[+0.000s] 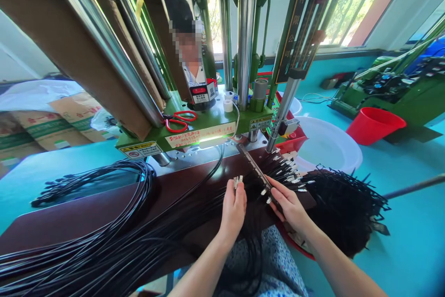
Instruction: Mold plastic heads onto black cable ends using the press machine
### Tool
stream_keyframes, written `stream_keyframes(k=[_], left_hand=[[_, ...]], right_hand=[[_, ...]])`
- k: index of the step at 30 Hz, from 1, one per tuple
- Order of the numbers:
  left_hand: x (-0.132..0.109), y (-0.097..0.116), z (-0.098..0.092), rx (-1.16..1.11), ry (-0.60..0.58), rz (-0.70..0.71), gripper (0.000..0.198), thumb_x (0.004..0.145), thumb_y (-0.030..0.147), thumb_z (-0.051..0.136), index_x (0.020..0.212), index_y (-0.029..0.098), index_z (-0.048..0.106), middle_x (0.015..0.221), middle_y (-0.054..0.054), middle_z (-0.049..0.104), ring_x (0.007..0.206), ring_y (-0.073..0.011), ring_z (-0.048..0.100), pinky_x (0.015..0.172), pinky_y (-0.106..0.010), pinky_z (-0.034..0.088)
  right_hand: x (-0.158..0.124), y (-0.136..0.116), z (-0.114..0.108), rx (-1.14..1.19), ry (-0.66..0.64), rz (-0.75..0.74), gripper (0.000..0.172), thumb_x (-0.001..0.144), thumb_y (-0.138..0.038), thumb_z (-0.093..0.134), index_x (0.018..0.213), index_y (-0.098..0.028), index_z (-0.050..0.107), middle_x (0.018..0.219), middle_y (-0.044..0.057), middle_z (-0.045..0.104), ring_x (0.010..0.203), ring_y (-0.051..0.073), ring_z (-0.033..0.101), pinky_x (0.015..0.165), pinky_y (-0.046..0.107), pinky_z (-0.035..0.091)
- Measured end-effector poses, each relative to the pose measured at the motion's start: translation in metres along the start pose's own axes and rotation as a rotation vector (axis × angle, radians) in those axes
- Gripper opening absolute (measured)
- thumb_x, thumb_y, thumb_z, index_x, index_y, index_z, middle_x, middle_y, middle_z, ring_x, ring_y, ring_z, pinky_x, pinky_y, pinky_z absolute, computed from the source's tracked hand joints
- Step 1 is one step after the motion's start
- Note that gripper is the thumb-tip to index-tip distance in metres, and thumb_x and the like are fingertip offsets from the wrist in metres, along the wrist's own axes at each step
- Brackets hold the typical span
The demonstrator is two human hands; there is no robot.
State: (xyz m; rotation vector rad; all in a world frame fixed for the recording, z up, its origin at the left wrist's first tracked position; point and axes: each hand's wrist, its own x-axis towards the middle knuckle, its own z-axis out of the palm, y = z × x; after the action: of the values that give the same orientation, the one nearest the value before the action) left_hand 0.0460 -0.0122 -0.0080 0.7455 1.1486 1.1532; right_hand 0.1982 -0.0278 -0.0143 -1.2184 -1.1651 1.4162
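Observation:
My left hand (233, 211) is closed round a few black cables, whose silvery connectors (238, 181) stick up past the fingertips. With my right hand (288, 202) I grip the near end of a long narrow metal bar (255, 167) with slots along it. The bar slants away from me toward the press, and a few metal connectors (267, 193) stick out of its near end beside my fingers. Black cables (167, 232) run across the brown table (146, 199), many with pale connector ends (290, 172) bunched to the right of the bar.
A green press (208, 125) with steel columns stands ahead, red-handled scissors (179, 121) on its ledge. Coiled cables (139, 172) lie at left. To the right are a heap of black moulded pieces (344, 209), a white tub (323, 144) and a red bucket (375, 125).

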Motion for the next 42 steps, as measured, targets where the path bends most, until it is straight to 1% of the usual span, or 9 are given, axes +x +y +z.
stream_keyframes(k=[5, 12, 16, 22, 26, 29, 31, 36, 42], left_hand=[[-0.006, 0.005, 0.008, 0.011, -0.193, -0.128, 0.039, 0.065, 0.05, 0.062, 0.067, 0.02, 0.039, 0.039, 0.014, 0.027, 0.03, -0.0001, 0.018, 0.031, -0.014, 0.013], [-0.003, 0.004, 0.006, -0.016, -0.176, -0.205, 0.044, 0.057, 0.055, 0.066, 0.065, 0.019, 0.041, 0.034, 0.014, 0.026, 0.027, -0.0008, 0.018, 0.028, -0.015, 0.01], [-0.003, 0.005, 0.005, -0.007, -0.175, -0.198, 0.043, 0.058, 0.054, 0.065, 0.064, 0.019, 0.041, 0.034, 0.014, 0.027, 0.027, -0.0013, 0.018, 0.028, -0.015, 0.011], [-0.002, 0.0, -0.001, 0.102, -0.124, -0.077, 0.036, 0.065, 0.048, 0.062, 0.061, 0.017, 0.044, 0.035, 0.012, 0.029, 0.029, -0.0011, 0.021, 0.031, -0.016, 0.017], [0.0, 0.007, -0.006, 0.155, -0.018, 0.122, 0.036, 0.075, 0.05, 0.05, 0.069, 0.015, 0.051, 0.047, 0.006, 0.041, 0.038, -0.004, 0.036, 0.036, -0.017, 0.027], [0.0, 0.015, -0.01, 0.058, 0.106, 0.195, 0.033, 0.078, 0.052, 0.045, 0.08, 0.019, 0.047, 0.048, 0.01, 0.035, 0.035, -0.003, 0.03, 0.034, -0.015, 0.024], [0.001, 0.016, -0.009, 0.005, 0.092, 0.168, 0.03, 0.079, 0.051, 0.044, 0.078, 0.021, 0.04, 0.046, 0.012, 0.031, 0.033, -0.0022, 0.023, 0.033, -0.014, 0.021], [0.002, 0.011, -0.003, 0.043, -0.1, 0.032, 0.035, 0.074, 0.05, 0.054, 0.066, 0.019, 0.038, 0.043, 0.012, 0.031, 0.031, -0.0007, 0.02, 0.031, -0.014, 0.017], [0.003, 0.015, -0.003, 0.035, -0.099, -0.073, 0.036, 0.067, 0.05, 0.059, 0.065, 0.019, 0.041, 0.037, 0.013, 0.029, 0.028, -0.0007, 0.018, 0.03, -0.015, 0.013]], right_hand=[[0.0, 0.001, -0.003, -0.032, -0.037, -0.005, 0.047, 0.086, -0.039, 0.045, 0.128, -0.018, 0.044, 0.051, -0.005, 0.048, 0.034, 0.004, 0.032, 0.03, 0.015, 0.024], [0.001, 0.004, -0.008, -0.039, -0.086, 0.027, 0.049, 0.085, -0.041, 0.046, 0.129, -0.018, 0.043, 0.057, -0.002, 0.052, 0.034, 0.004, 0.033, 0.029, 0.016, 0.024], [0.0, 0.003, -0.006, -0.097, -0.099, 0.014, 0.052, 0.086, -0.043, 0.043, 0.131, -0.017, 0.04, 0.051, -0.005, 0.046, 0.035, 0.005, 0.032, 0.03, 0.017, 0.024], [-0.002, 0.001, 0.001, -0.298, -0.105, -0.098, 0.053, 0.086, -0.043, 0.042, 0.131, -0.014, 0.041, 0.049, -0.005, 0.042, 0.041, 0.007, 0.036, 0.037, 0.019, 0.028], [-0.001, 0.002, -0.002, -0.149, -0.078, 0.014, 0.056, 0.086, -0.045, 0.043, 0.132, -0.015, 0.038, 0.05, -0.006, 0.043, 0.036, 0.006, 0.031, 0.032, 0.018, 0.023], [0.0, 0.001, -0.005, -0.087, -0.056, 0.027, 0.053, 0.086, -0.043, 0.044, 0.132, -0.017, 0.039, 0.054, -0.004, 0.048, 0.035, 0.005, 0.03, 0.03, 0.018, 0.022], [0.001, 0.001, -0.006, -0.074, -0.071, 0.03, 0.051, 0.086, -0.042, 0.045, 0.131, -0.018, 0.04, 0.058, -0.002, 0.052, 0.035, 0.004, 0.03, 0.03, 0.017, 0.022], [0.001, 0.001, -0.006, -0.065, -0.111, 0.043, 0.051, 0.085, -0.043, 0.047, 0.129, -0.019, 0.043, 0.063, 0.0, 0.054, 0.036, 0.003, 0.032, 0.03, 0.016, 0.023], [0.0, -0.002, -0.006, -0.111, -0.169, 0.051, 0.053, 0.085, -0.044, 0.045, 0.131, -0.017, 0.04, 0.055, -0.004, 0.046, 0.035, 0.004, 0.032, 0.03, 0.017, 0.023]])
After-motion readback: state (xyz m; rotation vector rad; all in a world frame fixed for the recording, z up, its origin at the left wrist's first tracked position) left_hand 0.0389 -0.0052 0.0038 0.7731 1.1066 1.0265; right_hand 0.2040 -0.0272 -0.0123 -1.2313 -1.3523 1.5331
